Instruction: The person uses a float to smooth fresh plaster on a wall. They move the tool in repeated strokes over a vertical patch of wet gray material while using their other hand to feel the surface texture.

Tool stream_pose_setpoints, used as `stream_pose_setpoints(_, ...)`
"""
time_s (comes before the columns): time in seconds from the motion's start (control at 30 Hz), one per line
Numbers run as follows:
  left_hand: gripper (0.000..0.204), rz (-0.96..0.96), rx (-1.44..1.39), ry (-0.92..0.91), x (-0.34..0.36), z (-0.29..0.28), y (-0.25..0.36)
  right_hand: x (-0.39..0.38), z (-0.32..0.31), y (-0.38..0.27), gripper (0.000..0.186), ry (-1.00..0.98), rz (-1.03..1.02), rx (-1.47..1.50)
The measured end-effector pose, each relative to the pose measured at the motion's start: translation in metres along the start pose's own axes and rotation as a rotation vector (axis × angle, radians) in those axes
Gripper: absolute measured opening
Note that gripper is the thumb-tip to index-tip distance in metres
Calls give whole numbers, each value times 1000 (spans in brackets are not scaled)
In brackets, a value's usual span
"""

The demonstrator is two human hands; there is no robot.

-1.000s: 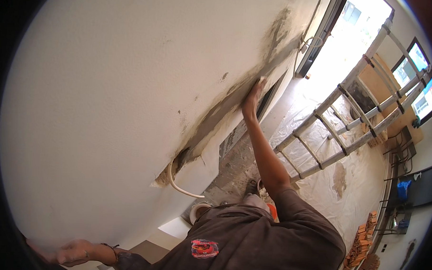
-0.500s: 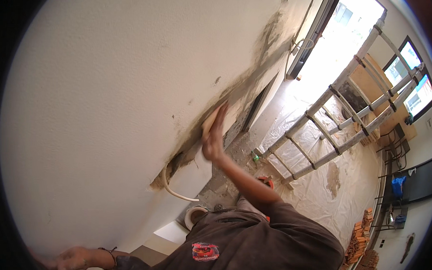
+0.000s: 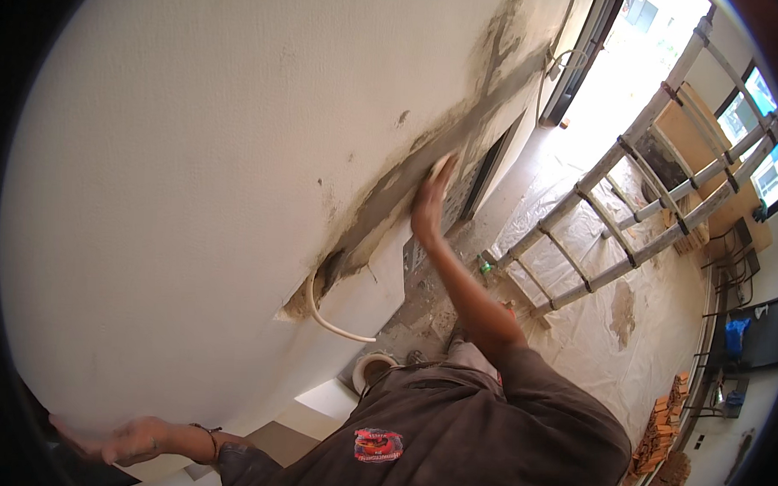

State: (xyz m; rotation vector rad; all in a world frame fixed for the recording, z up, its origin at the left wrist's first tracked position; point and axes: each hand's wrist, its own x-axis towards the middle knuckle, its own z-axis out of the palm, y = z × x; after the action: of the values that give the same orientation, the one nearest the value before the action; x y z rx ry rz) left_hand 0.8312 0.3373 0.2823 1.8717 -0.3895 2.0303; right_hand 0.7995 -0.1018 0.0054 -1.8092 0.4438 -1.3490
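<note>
My right hand (image 3: pixel 431 202) presses along the grey plastered channel (image 3: pixel 382 200) in the white wall (image 3: pixel 177 167), closed on a pale pad (image 3: pixel 440 166), perhaps a sponge, mostly hidden under its fingers. A pale flexible conduit (image 3: pixel 339 334) curves out of the dark hollow at the channel's lower end. My left hand (image 3: pixel 134 440) is out at the lower left beside the wall, its fingers curled and blurred; what they hold, if anything, I cannot make out.
An aluminium ladder (image 3: pixel 577 245) stands at right on plastic sheeting (image 3: pixel 625 354), with boards (image 3: pixel 732 238) behind it by a window. A bright doorway (image 3: pixel 635 72) is at the top. A brick stack (image 3: pixel 661 415) lies lower right; a bucket (image 3: pixel 369 371) is beside my body.
My right hand came down the channel to the lower left, then moved back up and rightward along it. My left hand stays at the lower left, and the view has shifted slightly.
</note>
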Motion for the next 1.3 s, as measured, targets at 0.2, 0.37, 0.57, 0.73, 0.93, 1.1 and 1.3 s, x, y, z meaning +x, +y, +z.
stream_pose_setpoints(0.2, 84, 29, 70, 0, 1, -2, 1, -68, 21, -83, 84, -239, -291, -3)
stream_pose_setpoints(0.37, 82, 42, 30, 20, 0, 1, -1, 0, -19, 19, 72, 28, 102, 112)
stream_pose_setpoints(0.57, 84, 55, 78, 21, 0, 0, -8, -73, 39, -98, 114, -336, -409, -11)
stream_pose_setpoints(0.73, 82, 32, 46, 33, 2, -4, -5, -43, 5, 11, 87, -122, 16, 57)
stream_pose_setpoints(0.93, 82, 34, 51, 19, -3, 4, 5, 72, -1, -16, 70, 258, -226, 68)
stream_pose_setpoints(1.1, 79, 67, 59, 36, 2, -2, 6, -58, 12, -14, 81, -151, -158, -10)
stream_pose_setpoints(1.3, 75, 42, 86, 54, 3, 0, 8, 72, -10, 10, 76, 188, 88, -34)
